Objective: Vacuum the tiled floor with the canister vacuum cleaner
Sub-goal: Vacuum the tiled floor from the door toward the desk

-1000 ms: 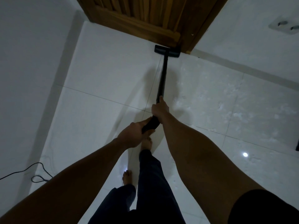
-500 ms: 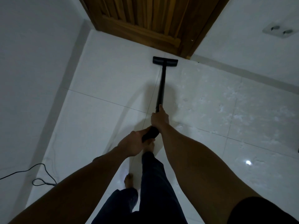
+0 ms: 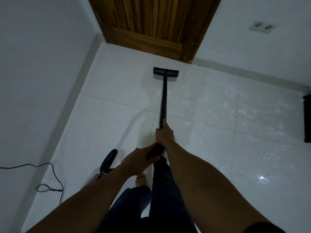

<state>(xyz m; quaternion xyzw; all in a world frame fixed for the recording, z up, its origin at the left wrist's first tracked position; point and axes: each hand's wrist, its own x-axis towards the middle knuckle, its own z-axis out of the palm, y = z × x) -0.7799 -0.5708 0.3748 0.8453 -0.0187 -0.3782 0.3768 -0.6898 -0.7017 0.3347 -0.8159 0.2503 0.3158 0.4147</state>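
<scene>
The flat black floor head [image 3: 165,72] of the vacuum has drawn back from the brown slatted wooden door [image 3: 151,22]. A second ago it sat against the door's bottom edge; now a strip of glossy white tiled floor [image 3: 117,78] lies between them. I read this as the pull half of a stroke, with the band along the door covered.

The thin black wand [image 3: 164,100] runs straight back from the door along a grout line. The right hand [image 3: 164,133] wraps the wand, one digit stretched along it. The left hand [image 3: 138,159], farther from the door, curls round the thick black grip — both hold firmly.

A black curved part [image 3: 108,162], probably the canister's, has come into view well back from the door on the left, near a loose black power cord [image 3: 50,182] looped on the floor.

Right of the door the tiles carry pale dusty smears [image 3: 235,106] — work still to do, and open room. The wall left of the door is close. The cord loop looks like the snag risk on a backward step, and a dark block [image 3: 307,118] bounds the far right.
</scene>
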